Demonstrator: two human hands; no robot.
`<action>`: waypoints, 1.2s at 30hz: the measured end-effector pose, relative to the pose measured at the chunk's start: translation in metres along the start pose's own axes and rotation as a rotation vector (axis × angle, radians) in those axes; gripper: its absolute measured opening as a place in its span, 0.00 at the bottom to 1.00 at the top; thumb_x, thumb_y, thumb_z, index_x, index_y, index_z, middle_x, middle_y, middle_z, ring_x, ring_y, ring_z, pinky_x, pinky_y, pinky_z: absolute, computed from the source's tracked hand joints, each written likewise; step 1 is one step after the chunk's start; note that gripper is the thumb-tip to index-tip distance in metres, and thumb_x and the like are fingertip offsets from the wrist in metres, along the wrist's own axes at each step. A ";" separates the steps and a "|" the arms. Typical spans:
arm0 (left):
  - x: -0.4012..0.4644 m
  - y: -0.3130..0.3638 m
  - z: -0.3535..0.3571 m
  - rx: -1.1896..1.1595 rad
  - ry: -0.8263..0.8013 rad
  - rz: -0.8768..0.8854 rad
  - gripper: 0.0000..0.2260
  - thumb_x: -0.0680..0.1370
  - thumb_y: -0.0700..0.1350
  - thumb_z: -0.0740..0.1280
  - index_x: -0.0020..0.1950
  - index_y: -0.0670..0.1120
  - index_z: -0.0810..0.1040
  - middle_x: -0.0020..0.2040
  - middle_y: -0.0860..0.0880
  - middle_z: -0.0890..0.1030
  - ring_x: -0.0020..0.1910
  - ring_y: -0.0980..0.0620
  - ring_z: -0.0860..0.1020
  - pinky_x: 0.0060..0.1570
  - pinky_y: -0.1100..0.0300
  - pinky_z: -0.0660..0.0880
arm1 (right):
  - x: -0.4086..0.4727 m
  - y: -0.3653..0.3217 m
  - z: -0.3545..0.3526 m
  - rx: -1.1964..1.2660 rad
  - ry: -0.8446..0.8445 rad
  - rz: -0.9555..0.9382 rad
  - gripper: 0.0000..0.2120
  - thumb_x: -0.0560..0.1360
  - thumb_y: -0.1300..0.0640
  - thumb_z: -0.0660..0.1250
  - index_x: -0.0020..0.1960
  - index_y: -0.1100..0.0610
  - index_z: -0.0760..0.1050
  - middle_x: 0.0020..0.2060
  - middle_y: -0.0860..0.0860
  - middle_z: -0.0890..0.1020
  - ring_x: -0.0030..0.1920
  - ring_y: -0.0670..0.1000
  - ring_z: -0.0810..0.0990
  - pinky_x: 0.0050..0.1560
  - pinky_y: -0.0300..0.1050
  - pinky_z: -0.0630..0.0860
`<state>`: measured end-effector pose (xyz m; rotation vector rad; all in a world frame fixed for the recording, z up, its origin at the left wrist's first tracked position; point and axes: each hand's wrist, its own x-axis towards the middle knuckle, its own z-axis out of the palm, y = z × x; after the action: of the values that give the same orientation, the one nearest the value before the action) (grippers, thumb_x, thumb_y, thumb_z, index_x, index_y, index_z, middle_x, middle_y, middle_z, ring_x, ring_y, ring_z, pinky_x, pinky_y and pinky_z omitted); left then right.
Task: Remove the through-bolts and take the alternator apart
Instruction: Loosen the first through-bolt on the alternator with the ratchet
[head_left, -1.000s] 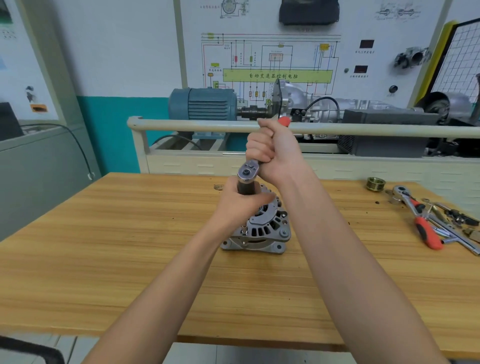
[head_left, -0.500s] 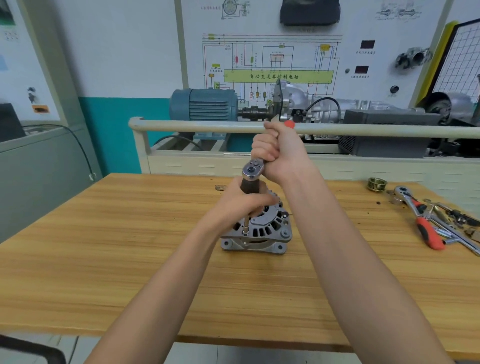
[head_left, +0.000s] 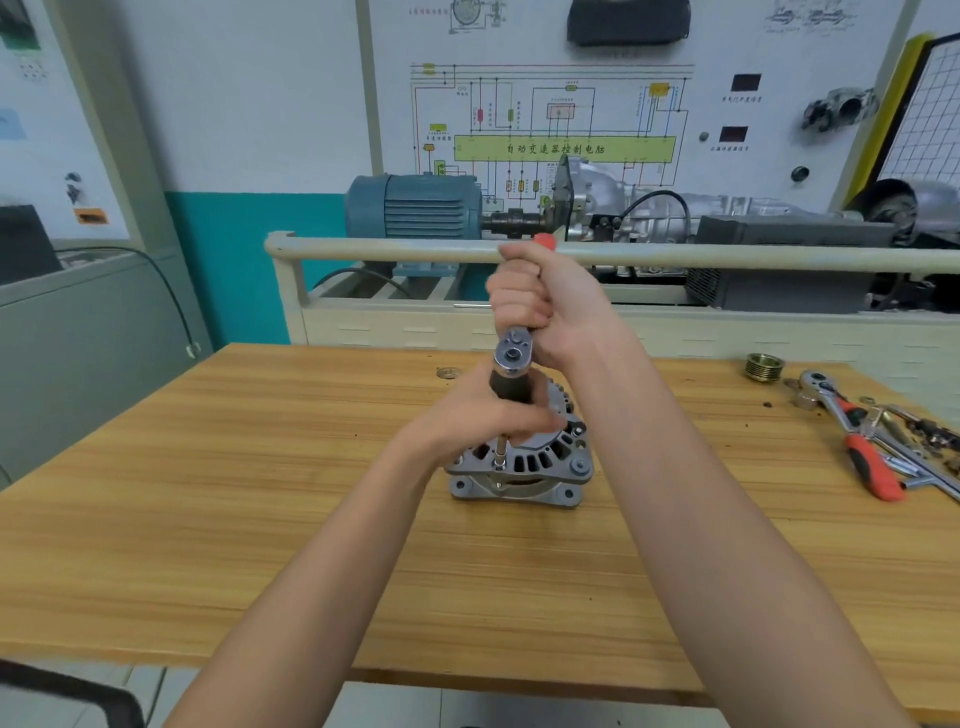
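Swung slightly rightward since the earlier frame, ratchet (head_left: 511, 354) gripped by right hand (head_left: 545, 306) at 12 o'clock, extension held by left hand (head_left: 485, 415), over grey ribbed alternator (head_left: 524, 467) upright mid-table (head_left: 208, 519), spare wrench (head_left: 857, 441) at 3 o'clock.

Single head-worn wide-angle view, looking forward and down over the wooden bench (head_left: 260, 519), close to both forearms

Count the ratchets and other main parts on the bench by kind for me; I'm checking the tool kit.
Ratchet wrenches: 2, one in the right hand, on the bolt, and one lying at right
Alternators: 1
Brass pulleys: 1
Small loose pieces at the far right: too jumbled to count
Total: 4
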<state>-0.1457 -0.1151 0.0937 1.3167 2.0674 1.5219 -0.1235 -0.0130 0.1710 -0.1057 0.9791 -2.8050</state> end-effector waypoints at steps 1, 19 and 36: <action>-0.002 0.001 -0.002 0.044 -0.060 -0.021 0.14 0.66 0.42 0.71 0.24 0.48 0.69 0.24 0.50 0.71 0.25 0.55 0.68 0.31 0.65 0.67 | 0.001 0.001 0.000 -0.045 -0.032 0.048 0.26 0.80 0.57 0.57 0.24 0.54 0.59 0.17 0.46 0.59 0.13 0.43 0.56 0.12 0.33 0.51; 0.009 -0.002 0.017 -0.100 0.423 -0.068 0.17 0.70 0.33 0.68 0.26 0.45 0.66 0.21 0.51 0.68 0.21 0.55 0.65 0.25 0.63 0.64 | 0.005 0.003 0.001 0.131 0.055 -0.082 0.23 0.80 0.57 0.59 0.27 0.54 0.60 0.16 0.46 0.59 0.14 0.43 0.54 0.13 0.33 0.51; 0.016 -0.003 0.026 -0.290 0.727 -0.040 0.15 0.73 0.32 0.64 0.30 0.44 0.65 0.24 0.51 0.66 0.23 0.55 0.62 0.24 0.64 0.60 | 0.004 0.014 -0.001 0.235 0.224 -0.467 0.21 0.80 0.58 0.58 0.30 0.54 0.59 0.17 0.45 0.57 0.15 0.44 0.53 0.14 0.35 0.52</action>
<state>-0.1387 -0.0865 0.0847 0.6570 2.0811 2.4233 -0.1252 -0.0240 0.1615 0.0148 0.7304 -3.4018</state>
